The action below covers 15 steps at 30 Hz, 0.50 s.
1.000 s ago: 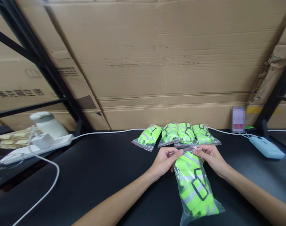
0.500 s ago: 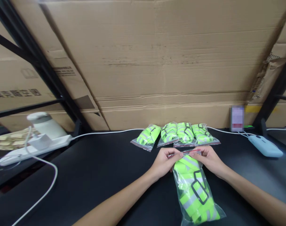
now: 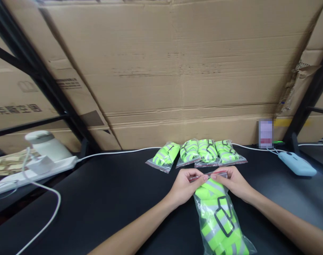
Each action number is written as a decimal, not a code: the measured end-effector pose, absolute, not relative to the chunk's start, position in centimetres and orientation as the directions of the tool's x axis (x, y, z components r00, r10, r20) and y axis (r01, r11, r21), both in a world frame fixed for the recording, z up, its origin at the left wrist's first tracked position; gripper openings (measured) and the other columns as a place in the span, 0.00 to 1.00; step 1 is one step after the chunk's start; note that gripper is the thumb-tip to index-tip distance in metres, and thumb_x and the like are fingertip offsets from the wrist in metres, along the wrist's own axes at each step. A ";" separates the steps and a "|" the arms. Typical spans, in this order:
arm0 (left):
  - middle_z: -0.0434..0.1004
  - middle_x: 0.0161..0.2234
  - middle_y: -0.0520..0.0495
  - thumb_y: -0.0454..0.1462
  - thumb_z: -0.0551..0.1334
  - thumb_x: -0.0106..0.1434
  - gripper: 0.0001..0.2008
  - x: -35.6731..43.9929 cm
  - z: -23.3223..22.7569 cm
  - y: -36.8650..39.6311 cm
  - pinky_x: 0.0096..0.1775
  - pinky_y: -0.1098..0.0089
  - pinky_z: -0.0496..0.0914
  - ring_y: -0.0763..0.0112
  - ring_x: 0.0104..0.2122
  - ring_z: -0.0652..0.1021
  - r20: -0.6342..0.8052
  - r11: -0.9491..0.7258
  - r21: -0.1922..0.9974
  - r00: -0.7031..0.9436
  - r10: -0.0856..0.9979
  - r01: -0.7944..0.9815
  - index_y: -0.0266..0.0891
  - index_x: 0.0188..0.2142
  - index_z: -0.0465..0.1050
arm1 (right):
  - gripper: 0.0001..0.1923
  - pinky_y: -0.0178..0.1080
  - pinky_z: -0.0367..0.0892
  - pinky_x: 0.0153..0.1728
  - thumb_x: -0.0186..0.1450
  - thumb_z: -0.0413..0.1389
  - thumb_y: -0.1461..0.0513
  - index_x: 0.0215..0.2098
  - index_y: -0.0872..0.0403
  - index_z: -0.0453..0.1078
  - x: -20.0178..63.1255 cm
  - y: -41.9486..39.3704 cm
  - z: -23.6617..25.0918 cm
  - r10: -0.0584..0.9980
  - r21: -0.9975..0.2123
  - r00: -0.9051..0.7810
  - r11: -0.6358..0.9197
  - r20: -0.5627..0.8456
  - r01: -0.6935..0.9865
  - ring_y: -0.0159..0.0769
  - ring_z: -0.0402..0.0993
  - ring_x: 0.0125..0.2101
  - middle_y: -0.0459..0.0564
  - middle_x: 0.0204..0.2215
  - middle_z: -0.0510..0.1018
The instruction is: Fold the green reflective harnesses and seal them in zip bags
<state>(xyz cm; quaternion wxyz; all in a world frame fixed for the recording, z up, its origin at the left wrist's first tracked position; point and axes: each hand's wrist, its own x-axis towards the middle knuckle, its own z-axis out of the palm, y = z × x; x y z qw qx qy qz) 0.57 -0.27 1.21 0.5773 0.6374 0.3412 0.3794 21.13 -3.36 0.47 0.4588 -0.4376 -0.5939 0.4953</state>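
Observation:
A clear zip bag (image 3: 217, 216) lies lengthwise before me on the black table, its red-lined zip edge pointing away. Folded inside is a neon-yellow strap bundle with grey reflective stripes and a black buckle (image 3: 224, 221). My left hand (image 3: 186, 186) pinches the zip edge on its left part, thumb on top. On the right part of that edge, my right hand (image 3: 233, 180) pinches too, its thumb close to the left one. The fingertips hide stretches of the zip, so I cannot tell whether it is fully closed.
Several similar filled zip bags (image 3: 208, 152) lie in a row at the back. A light-blue power bank (image 3: 296, 163) and a blurred phone (image 3: 265, 134) are at right. Left are a white power strip (image 3: 57, 169), a white bottle (image 3: 48, 145) and a cable (image 3: 57, 203). Cardboard (image 3: 177, 71) stands behind.
Both hands keep pinching the zip edge; the thumbs have come slightly nearer each other. The whole view has shifted a little.

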 end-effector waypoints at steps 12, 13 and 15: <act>0.82 0.29 0.44 0.50 0.73 0.55 0.19 0.8 1.5 -0.4 0.32 0.72 0.69 0.67 0.28 0.78 0.029 -0.055 0.998 0.487 0.873 0.040 0.34 0.31 0.81 | 0.18 0.37 0.69 0.29 0.63 0.64 0.48 0.32 0.55 0.81 21.3 -3.2 -0.1 0.968 -0.971 -0.191 0.194 0.165 0.141 0.38 0.76 0.27 0.50 0.28 0.82; 0.83 0.29 0.44 0.51 0.73 0.55 0.20 0.7 1.5 -0.3 0.31 0.71 0.69 0.67 0.28 0.78 0.018 -0.046 0.998 0.492 0.870 0.044 0.34 0.31 0.82 | 0.18 0.37 0.69 0.29 0.63 0.64 0.48 0.32 0.55 0.81 21.2 -3.2 -0.2 0.968 -0.969 -0.187 0.196 0.167 0.150 0.38 0.76 0.28 0.51 0.28 0.83; 0.82 0.29 0.44 0.51 0.73 0.55 0.20 0.7 1.4 -0.3 0.31 0.71 0.68 0.67 0.27 0.78 0.004 -0.031 0.999 0.496 0.868 0.045 0.34 0.31 0.82 | 0.18 0.37 0.69 0.28 0.63 0.64 0.48 0.32 0.55 0.81 21.2 -3.1 -0.4 0.969 -0.967 -0.180 0.200 0.172 0.157 0.39 0.77 0.28 0.51 0.28 0.83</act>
